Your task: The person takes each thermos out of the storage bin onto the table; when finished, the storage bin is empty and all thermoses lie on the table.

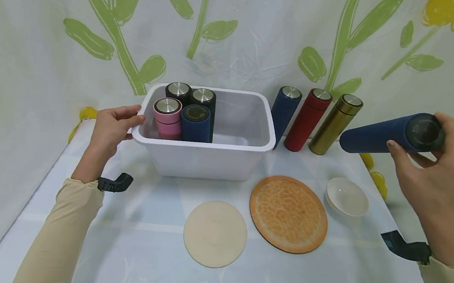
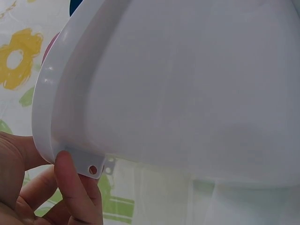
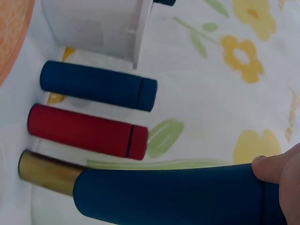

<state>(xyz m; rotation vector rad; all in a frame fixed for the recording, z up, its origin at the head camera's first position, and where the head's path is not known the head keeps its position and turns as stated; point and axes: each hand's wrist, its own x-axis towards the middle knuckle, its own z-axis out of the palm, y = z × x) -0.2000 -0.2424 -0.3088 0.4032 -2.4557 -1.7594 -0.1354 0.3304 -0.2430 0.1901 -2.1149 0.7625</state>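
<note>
My right hand (image 1: 442,168) grips a dark blue vacuum flask (image 1: 383,133) around its capped end and holds it in the air, tilted nearly flat. In the right wrist view, its other end covers part of the gold flask (image 3: 49,172). On the left, my left hand (image 1: 113,126) pinches the rim of a white plastic bin (image 1: 203,162) between thumb and fingers. Standing inside that bin are a pink flask (image 1: 168,123), a blue flask (image 1: 195,126) and two black flasks (image 1: 179,90), grouped at its left end.
Right of the bin stand a blue flask (image 1: 284,110), a red flask (image 1: 306,122) and a gold flask in a row. Nearer lie a pale round mat (image 1: 215,233), a bread-patterned round mat (image 1: 288,214) and a white bowl (image 1: 347,198). Flowered cloth (image 1: 256,33) hangs behind the table.
</note>
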